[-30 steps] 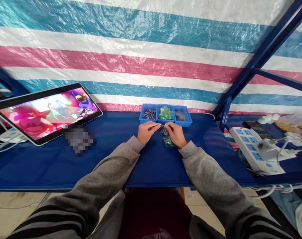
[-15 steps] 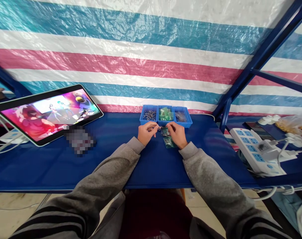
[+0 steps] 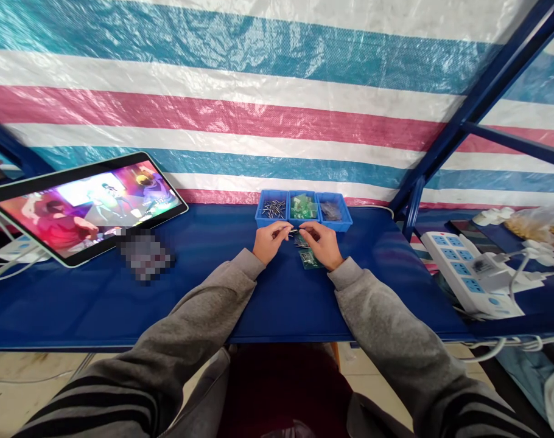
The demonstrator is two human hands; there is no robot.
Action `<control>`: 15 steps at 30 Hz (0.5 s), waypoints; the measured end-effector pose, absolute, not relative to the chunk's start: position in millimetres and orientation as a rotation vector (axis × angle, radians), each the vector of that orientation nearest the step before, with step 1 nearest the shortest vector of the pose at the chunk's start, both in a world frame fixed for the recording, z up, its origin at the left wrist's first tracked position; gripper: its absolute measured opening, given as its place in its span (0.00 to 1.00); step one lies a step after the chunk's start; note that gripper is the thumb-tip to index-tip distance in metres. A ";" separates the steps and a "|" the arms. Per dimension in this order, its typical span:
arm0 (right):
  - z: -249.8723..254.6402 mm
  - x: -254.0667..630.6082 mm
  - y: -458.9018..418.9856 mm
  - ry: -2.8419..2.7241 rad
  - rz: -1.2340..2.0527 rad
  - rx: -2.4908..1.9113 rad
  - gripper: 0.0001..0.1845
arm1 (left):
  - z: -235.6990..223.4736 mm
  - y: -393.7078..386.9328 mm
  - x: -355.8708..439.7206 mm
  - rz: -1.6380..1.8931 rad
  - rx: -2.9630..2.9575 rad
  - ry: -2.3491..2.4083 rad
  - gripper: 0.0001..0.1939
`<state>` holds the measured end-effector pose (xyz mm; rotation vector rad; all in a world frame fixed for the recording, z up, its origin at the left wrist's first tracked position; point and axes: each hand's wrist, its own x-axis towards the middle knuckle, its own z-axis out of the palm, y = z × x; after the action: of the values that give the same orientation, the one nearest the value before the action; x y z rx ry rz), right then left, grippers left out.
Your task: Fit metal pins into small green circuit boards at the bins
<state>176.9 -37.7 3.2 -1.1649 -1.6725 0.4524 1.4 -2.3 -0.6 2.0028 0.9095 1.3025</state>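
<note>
My left hand [image 3: 271,241] has its thumb and fingertips pinched together; what they hold is too small to make out. Opposite it, my right hand [image 3: 323,244] is also closed in a pinch, its fingertips a short gap from the left ones. Something thin and dark, perhaps metal, shows between the two hands. Beneath and beside the right hand lie small flat green pieces [image 3: 309,260] with shiny metallic parts on them, partly covered by the fingers. Just behind the hands stand three joined blue bins; the left bin [image 3: 271,222] holds many small metal pins or screws.
The middle bin [image 3: 303,193] has green and clear pieces in it, the right bin [image 3: 343,224] greyish ones. A tablet [image 3: 87,207] with a lit screen leans at the left, near a blurred patch. At the right is a white power strip [image 3: 464,274] with plugs and cables.
My right fingertips have moved slightly left, closer to the left hand. Both hands remain pinched in front of the bins. The picture on the tablet has changed.
</note>
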 end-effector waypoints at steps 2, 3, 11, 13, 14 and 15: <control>3.0 176.0 -37.9 -1.701 0.461 -1.152 0.16 | -1.1 -3.3 1.6 1.279 1.934 0.898 0.16; 2.9 175.5 -38.0 -1.714 0.466 -1.150 0.16 | -1.0 -4.5 1.7 1.266 1.917 0.893 0.16; 3.7 176.4 -38.6 -1.741 0.426 -1.201 0.25 | 9.3 -0.1 -1.1 1.326 2.056 0.970 0.14; 3.2 177.5 -38.0 -1.731 0.423 -1.219 0.25 | 17.7 15.4 -2.0 1.420 2.155 1.117 0.14; 2.8 178.0 -37.5 -1.730 0.422 -1.224 0.25 | 22.5 24.4 -2.2 1.443 2.208 1.209 0.13; 2.3 178.4 -37.1 -1.731 0.421 -1.229 0.25 | 27.0 33.0 -2.2 1.439 2.274 1.286 0.13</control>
<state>178.4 -37.1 2.3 -1.2287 -1.7311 0.4210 -2.2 33.0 27.0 2.2741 1.2865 1.4392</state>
